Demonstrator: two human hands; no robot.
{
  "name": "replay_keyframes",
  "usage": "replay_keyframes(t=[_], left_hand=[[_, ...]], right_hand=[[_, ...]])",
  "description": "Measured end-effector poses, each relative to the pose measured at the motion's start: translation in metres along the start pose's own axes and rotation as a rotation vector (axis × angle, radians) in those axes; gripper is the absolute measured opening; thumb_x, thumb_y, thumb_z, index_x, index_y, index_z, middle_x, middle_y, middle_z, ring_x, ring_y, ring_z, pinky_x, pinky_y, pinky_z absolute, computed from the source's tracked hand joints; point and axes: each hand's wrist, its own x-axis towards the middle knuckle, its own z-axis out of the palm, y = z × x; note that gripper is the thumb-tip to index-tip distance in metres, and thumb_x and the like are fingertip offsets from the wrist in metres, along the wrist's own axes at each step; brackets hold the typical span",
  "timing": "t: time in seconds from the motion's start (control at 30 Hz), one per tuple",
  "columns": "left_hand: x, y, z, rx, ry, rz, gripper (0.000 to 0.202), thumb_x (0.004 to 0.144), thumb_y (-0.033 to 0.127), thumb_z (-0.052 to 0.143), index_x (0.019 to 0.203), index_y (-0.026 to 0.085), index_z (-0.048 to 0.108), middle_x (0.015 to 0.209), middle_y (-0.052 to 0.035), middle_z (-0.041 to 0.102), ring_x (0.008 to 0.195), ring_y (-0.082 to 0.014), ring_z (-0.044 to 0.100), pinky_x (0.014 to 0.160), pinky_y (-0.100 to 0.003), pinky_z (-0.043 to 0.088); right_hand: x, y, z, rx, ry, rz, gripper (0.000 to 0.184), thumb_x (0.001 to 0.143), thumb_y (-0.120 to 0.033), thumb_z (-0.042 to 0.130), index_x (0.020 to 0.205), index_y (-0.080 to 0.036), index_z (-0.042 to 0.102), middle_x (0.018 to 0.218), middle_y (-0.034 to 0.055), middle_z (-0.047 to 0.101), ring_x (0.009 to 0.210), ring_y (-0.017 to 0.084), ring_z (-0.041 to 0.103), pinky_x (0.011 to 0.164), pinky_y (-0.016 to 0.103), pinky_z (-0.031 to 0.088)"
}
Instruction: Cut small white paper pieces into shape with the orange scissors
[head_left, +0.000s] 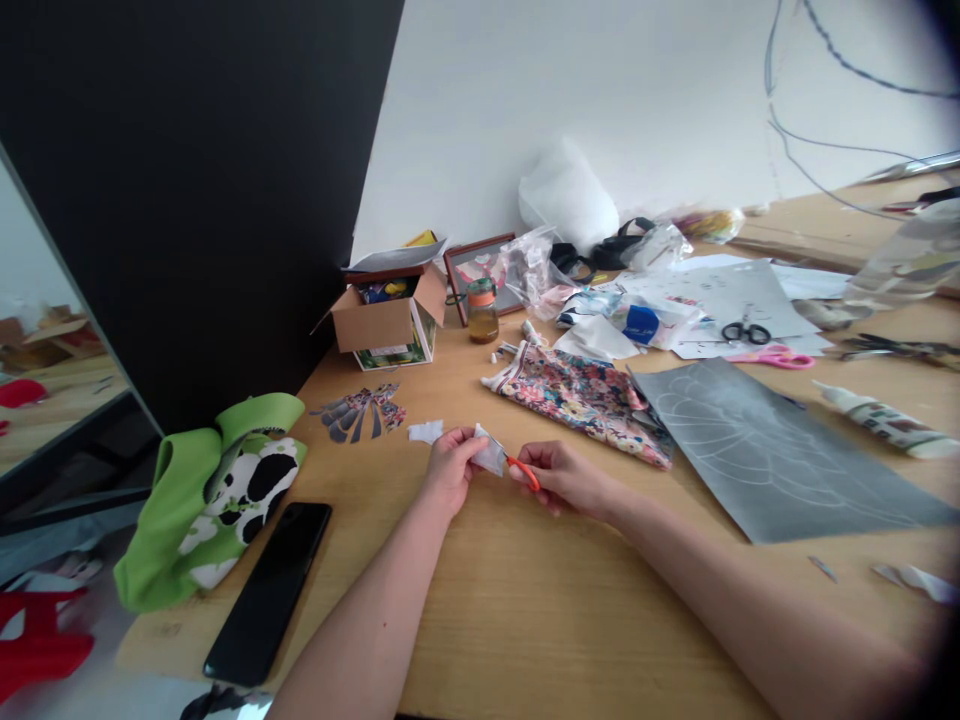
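Between thumb and fingers, my left hand [454,465] pinches a small whitish piece [491,456], which could be paper or backed fabric. My right hand [562,477] grips orange-handled scissors [524,473], their blades at the right edge of that piece. Another small white scrap [426,431] lies on the table just left of my left hand. Farther left, cut patterned pieces [363,412] are laid out in a fan. Folded floral fabric [581,400] lies beyond my right hand, beside a dark grey sheet [780,450] with white curved lines drawn on it.
A black phone [268,592] and a green panda-print bag [214,500] lie left. Behind stand an open cardboard box [386,325] and a jar [482,312]. To the right are pink scissors [780,357], black scissors [745,332] and a white glue bottle [889,420].
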Motion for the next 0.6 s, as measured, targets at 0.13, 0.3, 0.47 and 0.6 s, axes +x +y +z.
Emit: replay_keyframes(t=[0.13,0.3,0.47,0.6], left_hand=[[-0.0001,0.0006,-0.0005,0.017,0.001,-0.006,0.03,0.047,0.025,0.082,0.064,0.013,0.061,0.058,-0.0001,0.062,0.052,-0.0099,0.054,0.052,-0.023,0.042],[-0.0006,0.0012,0.0004,0.049,-0.004,0.006,0.03,0.047,0.026,0.082,0.065,0.012,0.063,0.059,-0.0015,0.064,0.053,-0.0108,0.055,0.054,-0.024,0.043],[-0.0001,0.0017,-0.0012,0.106,-0.038,0.02,0.028,0.049,0.027,0.082,0.065,0.012,0.065,0.058,-0.0019,0.063,0.052,-0.0105,0.054,0.053,-0.024,0.042],[0.0,0.0028,-0.0025,0.155,-0.059,0.041,0.027,0.051,0.028,0.081,0.065,0.011,0.066,0.058,-0.0025,0.064,0.051,-0.0106,0.054,0.053,-0.024,0.042]], right_hand=[[-0.0004,-0.0007,0.0005,0.01,-0.004,0.004,0.047,0.069,-0.058,0.074,0.069,-0.017,0.053,0.055,-0.0059,0.05,0.038,0.005,0.042,0.034,0.017,0.034],[-0.0022,-0.0033,0.0002,0.023,-0.018,0.009,0.049,0.068,-0.061,0.074,0.07,-0.016,0.054,0.056,-0.0047,0.051,0.04,0.006,0.044,0.035,0.017,0.037],[-0.0032,-0.0049,-0.0008,0.052,-0.048,0.015,0.05,0.066,-0.061,0.076,0.072,-0.015,0.056,0.061,-0.0034,0.053,0.043,0.006,0.045,0.036,0.017,0.039],[-0.0036,-0.005,-0.0014,0.048,-0.052,0.024,0.051,0.066,-0.062,0.075,0.073,-0.015,0.055,0.061,-0.0033,0.053,0.043,0.005,0.045,0.035,0.017,0.038]])
